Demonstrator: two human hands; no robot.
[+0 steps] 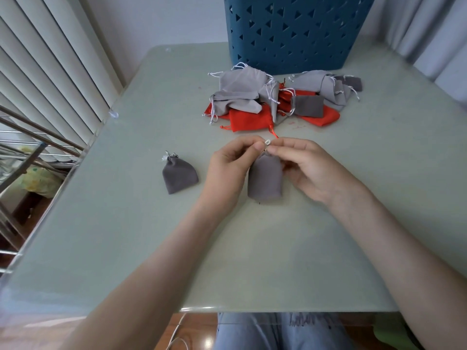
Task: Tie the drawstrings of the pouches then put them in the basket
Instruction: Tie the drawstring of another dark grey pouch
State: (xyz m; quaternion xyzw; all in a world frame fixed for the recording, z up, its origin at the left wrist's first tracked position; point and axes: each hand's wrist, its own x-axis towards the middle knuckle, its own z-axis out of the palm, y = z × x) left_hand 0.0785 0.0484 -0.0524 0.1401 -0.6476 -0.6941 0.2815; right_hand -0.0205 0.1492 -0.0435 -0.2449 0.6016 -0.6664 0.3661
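A dark grey pouch (264, 179) hangs between my hands above the table's middle. My left hand (228, 164) and my right hand (307, 164) each pinch its white drawstring (267, 142) at the gathered top. Another dark grey pouch (179, 176) lies to the left with its neck drawn together. A heap of light grey, dark grey and red pouches (273, 97) lies farther back. Behind the heap stands the blue basket (293, 31) with triangular holes.
The pale green table (126, 236) has a glass edge on the left, beside a metal rack (30, 152) and white blinds. Curtains hang at the back right. My legs in jeans show below the front edge.
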